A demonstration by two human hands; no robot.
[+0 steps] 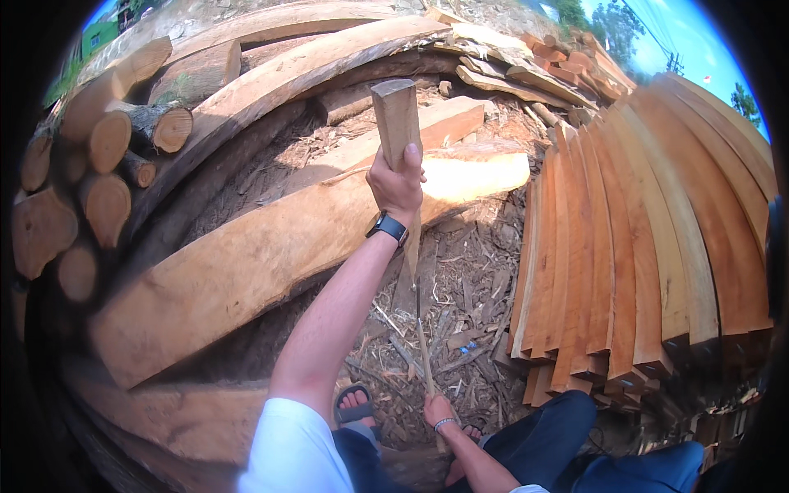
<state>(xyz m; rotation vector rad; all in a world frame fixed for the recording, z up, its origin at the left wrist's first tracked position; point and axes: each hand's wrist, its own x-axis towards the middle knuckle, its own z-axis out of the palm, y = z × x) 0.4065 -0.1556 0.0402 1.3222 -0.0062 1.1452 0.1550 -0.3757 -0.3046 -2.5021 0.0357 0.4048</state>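
My left hand (pixel 397 187), with a dark watch on the wrist, is closed around a squared wooden stake (pixel 394 111). The stake stands nearly upright, its thick end above my fist and its lower end tapering to a narrow tip. Low in the middle, my right hand (pixel 439 409) grips the thin wooden handle (pixel 426 353) of a long-handled knife. Its narrow dark blade (pixel 418 300) points up toward the stake's tip; whether the two touch, I cannot tell. Behind the stake lies a broad sawn plank (pixel 246 246).
Stacked sawn boards (pixel 625 230) rise along the right. Cut logs (pixel 107 205) are piled at the left, and long slabs (pixel 312 49) lie across the back. Wood chips (pixel 468 287) cover the ground. My sandalled foot (pixel 355 403) and jeans-clad legs (pixel 534 435) are close below.
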